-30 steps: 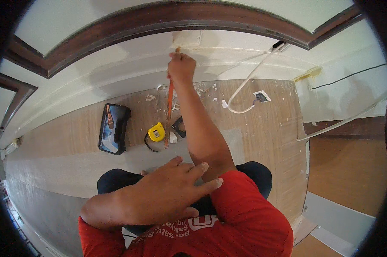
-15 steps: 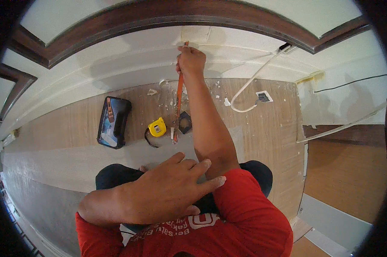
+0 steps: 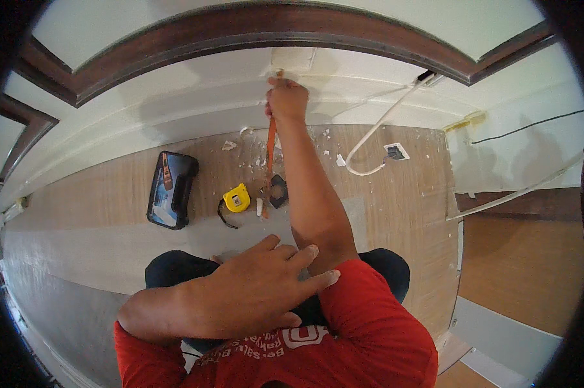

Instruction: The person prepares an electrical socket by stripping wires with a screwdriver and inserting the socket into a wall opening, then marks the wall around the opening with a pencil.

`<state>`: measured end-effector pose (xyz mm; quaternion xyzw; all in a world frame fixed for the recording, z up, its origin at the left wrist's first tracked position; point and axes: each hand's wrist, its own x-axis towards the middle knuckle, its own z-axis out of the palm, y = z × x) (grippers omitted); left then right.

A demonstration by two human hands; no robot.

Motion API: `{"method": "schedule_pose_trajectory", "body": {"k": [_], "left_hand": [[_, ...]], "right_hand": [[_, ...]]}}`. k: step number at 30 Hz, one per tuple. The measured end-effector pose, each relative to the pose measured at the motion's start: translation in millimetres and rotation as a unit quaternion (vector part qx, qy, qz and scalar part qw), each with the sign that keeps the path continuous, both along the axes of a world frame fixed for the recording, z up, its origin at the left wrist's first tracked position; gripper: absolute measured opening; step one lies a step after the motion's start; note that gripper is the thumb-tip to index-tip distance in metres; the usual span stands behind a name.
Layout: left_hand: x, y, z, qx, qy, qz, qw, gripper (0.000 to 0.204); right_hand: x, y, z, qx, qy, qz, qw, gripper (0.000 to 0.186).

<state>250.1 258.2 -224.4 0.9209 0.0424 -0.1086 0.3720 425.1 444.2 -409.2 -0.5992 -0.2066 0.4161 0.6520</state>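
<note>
My right hand [image 3: 286, 100] reaches out to the white wall, its fingers closed around a long, thin orange strip like a saw blade [image 3: 271, 139]. The strip's far tip pokes out above my fingers by the wall. Its near part runs back over the floor, blurred and thin toward the end. My left hand [image 3: 266, 278] holds nothing, fingers spread, in front of my chest by my right upper arm. On the floor beside the strip are a yellow tape measure [image 3: 237, 198] and a dark, angular piece with a hole [image 3: 278, 191].
A black case [image 3: 171, 189] with a picture label lies to the left. White debris [image 3: 229, 145] is scattered along the wall foot. A white cable [image 3: 369, 132] loops down to a floor socket box [image 3: 396, 152] at right. Dark wooden framing [image 3: 292, 29] crosses the wall above.
My right hand has drawn slightly back toward me with the orange strip, and the strip's near part shows thinner. The view has shifted a little. My left hand stays where it was.
</note>
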Motion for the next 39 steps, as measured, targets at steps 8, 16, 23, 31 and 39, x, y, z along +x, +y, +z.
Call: {"method": "schedule_pose_trajectory", "body": {"k": [8,16,23,31,39], "left_hand": [[-2.0,3.7,4.8,0.004,0.0,0.001,1.0,0.073],[2.6,-1.0,3.1,0.016,-0.003,-0.03,0.999,0.074],[4.7,-3.5,1.5,0.042,-0.004,-0.029,0.999,0.076],[3.6,-5.5,-0.8,0.028,-0.027,-0.032,0.999,0.075],[-0.8,-5.0,2.8,0.033,-0.012,-0.025,0.999,0.075]], "right_hand": [[22.5,-1.3,-1.9,-0.014,-0.009,-0.084,0.996,0.021],[28.0,-3.8,-4.3,0.002,-0.024,-0.063,0.998,0.029],[23.6,-3.0,-6.3,0.004,0.0,-0.053,0.999,0.025],[19.6,1.2,-7.0,-0.018,-0.003,-0.031,0.999,0.03],[6.9,1.5,-11.4,0.02,-0.028,-0.041,0.999,0.024]]}}
